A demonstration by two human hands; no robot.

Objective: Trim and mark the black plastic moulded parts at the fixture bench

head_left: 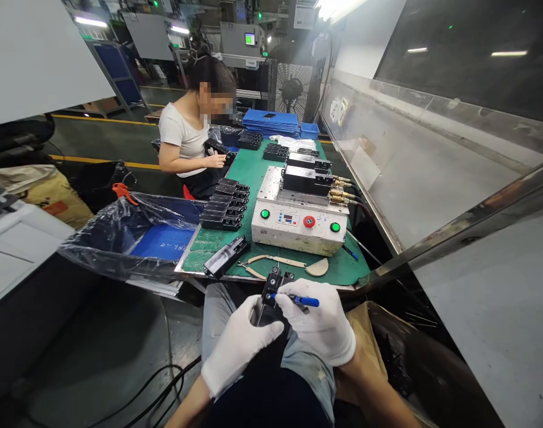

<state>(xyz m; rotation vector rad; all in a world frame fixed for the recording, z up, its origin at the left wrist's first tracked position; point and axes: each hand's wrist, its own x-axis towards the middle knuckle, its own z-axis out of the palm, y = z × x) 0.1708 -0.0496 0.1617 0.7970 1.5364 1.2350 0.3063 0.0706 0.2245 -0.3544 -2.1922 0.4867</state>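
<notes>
Black part (268, 300) sits clamped in my left grip (238, 348); my right grip (318, 324), just above it, pinches a blue pen (303, 301).

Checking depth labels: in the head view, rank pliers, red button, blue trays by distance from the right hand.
1. Pliers, table's near edge, just beyond the right hand.
2. Red button, on the white box's front.
3. Blue trays, table's far end.

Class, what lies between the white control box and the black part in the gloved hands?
Head view: beige-handled pliers lie on the green table between control box and black part.
</notes>
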